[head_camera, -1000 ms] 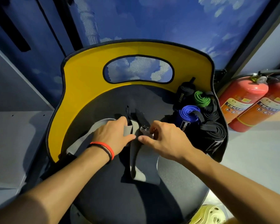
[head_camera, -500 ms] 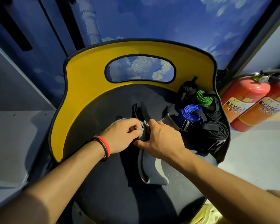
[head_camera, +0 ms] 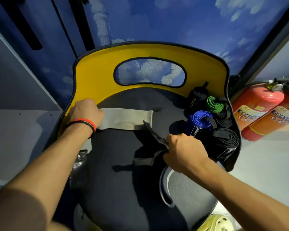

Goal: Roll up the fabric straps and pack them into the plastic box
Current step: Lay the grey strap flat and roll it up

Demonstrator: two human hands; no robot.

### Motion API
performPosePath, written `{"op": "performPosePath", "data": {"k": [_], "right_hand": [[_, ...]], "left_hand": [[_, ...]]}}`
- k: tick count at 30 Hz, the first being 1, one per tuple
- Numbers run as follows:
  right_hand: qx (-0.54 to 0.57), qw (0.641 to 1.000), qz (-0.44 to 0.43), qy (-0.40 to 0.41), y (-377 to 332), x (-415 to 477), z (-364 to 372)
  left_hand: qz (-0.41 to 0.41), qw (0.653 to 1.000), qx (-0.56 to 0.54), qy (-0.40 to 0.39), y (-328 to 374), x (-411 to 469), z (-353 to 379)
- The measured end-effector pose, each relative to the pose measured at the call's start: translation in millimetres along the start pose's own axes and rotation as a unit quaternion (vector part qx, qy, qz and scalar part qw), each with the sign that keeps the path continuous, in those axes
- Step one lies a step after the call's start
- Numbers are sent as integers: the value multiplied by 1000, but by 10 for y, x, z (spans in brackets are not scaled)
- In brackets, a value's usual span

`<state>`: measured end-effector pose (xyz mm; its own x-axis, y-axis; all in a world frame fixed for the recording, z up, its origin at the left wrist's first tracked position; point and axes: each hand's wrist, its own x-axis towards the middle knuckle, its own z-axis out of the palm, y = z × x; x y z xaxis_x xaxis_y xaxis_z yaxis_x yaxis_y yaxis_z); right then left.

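Head view: left grip (head_camera: 85, 112) around grey strap (head_camera: 127, 119), right grip (head_camera: 182, 149) around its black end (head_camera: 154, 134), rolled straps (head_camera: 201, 119) on chair seat (head_camera: 123, 180).

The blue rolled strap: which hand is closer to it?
Right. The right hand is just beside the blue rolled strap; the left hand is across the seat, on the grey strap.

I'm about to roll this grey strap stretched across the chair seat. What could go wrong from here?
1. The grey strap, held by the left hand, has a black tail that looks twisted at the right hand; the roll may start crooked.
2. That hand works close to the blue roll and black roll at the right edge of the seat; a nudge could tip them off.
3. No plastic box is in view.
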<state>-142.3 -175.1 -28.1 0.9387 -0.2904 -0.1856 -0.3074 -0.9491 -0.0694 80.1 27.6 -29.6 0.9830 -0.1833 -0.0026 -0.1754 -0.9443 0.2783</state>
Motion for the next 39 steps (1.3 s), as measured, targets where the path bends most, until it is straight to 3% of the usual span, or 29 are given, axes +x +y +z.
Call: {"op": "performPosePath", "data": {"k": [4,8,12,15,17,20,24,26,29,32,36,39], "right_hand": [[16,999,33,-21,61,25,-19],[50,997,59,18,106,90,-63],[96,994,57,7,114,115,-62],[120,992,30,-14,49,105,3],[154,987,-5,-44,11,106,51],[232,965,-33,-115,-26,109,83],[365,906,-4,-213,-35,82,46],[388,901,18,-191,-18,98,79],[349,925,85,-120,61,175,126],[446,878,122,-124,102,208,96],[479,867,130,-52,94,223,38],[493,855,161,-4,160,273,10]], "left_hand": [[-34,999,1,-7,-168,72,20],[-51,994,-99,8,-147,65,17],[26,975,-196,-101,220,-173,38],[96,942,-256,-195,591,-490,102],[76,917,-297,-256,731,-651,184],[25,916,-277,-290,763,-788,372],[37,939,-236,-247,697,-866,527],[15,919,-297,-260,663,-848,567],[34,889,-367,-272,644,-812,547],[77,866,-406,-282,666,-812,515],[52,858,-438,-265,676,-803,551],[42,850,-421,-314,640,-773,513]]}}
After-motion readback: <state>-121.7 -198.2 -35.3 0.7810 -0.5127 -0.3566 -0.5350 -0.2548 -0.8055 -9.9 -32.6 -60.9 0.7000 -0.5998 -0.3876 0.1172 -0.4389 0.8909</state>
